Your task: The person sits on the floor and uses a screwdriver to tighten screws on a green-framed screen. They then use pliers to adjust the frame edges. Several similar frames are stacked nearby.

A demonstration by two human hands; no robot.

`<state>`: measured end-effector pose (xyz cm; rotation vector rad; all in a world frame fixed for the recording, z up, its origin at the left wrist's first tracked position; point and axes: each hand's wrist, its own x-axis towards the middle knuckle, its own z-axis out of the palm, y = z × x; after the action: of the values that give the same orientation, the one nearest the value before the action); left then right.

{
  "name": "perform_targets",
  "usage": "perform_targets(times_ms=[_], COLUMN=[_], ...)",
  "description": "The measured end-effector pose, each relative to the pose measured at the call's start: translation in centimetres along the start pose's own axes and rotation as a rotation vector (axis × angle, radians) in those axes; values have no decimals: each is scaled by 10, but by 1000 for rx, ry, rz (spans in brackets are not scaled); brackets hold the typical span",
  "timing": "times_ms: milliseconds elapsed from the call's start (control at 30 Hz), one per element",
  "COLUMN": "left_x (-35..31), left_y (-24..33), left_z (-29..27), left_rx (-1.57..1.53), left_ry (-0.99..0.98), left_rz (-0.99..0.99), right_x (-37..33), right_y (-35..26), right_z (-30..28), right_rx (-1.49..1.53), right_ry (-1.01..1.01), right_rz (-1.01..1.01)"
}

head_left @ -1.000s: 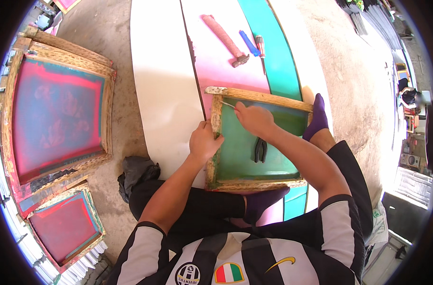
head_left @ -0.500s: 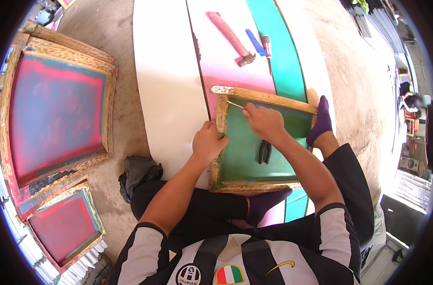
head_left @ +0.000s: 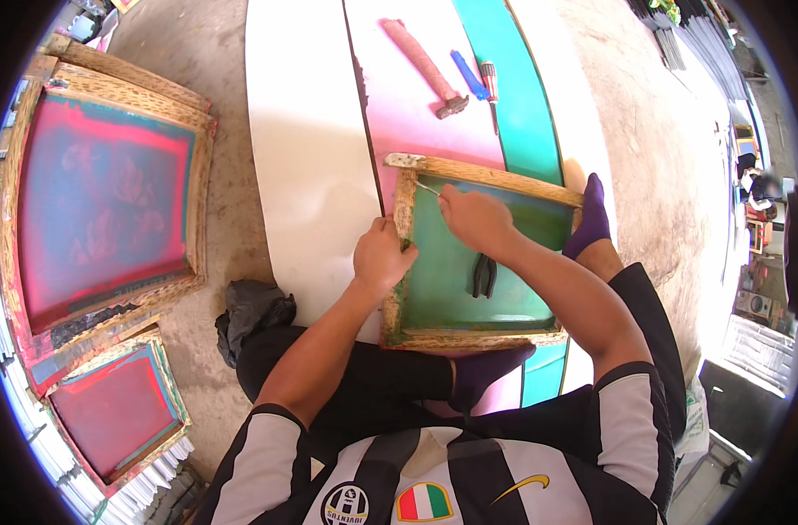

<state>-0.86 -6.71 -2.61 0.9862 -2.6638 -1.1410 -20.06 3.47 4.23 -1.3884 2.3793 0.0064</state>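
Note:
A wooden screen-printing frame [head_left: 495, 178] with green mesh lies tilted before me on the boards. My left hand [head_left: 383, 256] is closed around its left side bar, thumb on the inner edge. My right hand [head_left: 477, 220] is closed on a screwdriver [head_left: 428, 189], its handle hidden in my fingers. The thin metal shaft points at the frame's upper left inside corner; whether the tip touches the wood, I cannot tell. Black-handled pliers [head_left: 484, 276] rest on the green mesh below my right hand. One of my feet is against the frame's right side, the other close to its near edge.
Beyond the frame lie a hammer [head_left: 425, 70], a blue-handled tool [head_left: 470, 75] and another screwdriver [head_left: 491, 87]. Two more printing screens stand at left, one large [head_left: 200, 166] and one smaller [head_left: 176, 376]. A black plastic bag [head_left: 254, 317] sits by my left knee.
My right hand has shifted slightly left, toward the frame's corner, and its elbow has swung outward. My left hand keeps its hold on the side bar.

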Motion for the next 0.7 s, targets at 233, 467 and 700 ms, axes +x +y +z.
perform_targets(times_ms=[233,467,700], left_x=[2,1,3], left_y=[7,0,13], left_z=[-13,-7,-16], left_rx=[8,-29,-2], left_ry=[-81,-9,-82], left_rz=[-31,-8,-22], right_x=[8,12,19], right_y=[14,25,42], right_z=[9,24,27], right_rx=[10,95,117], right_ry=[-9,48,64], right_rz=[11,-43,-110])
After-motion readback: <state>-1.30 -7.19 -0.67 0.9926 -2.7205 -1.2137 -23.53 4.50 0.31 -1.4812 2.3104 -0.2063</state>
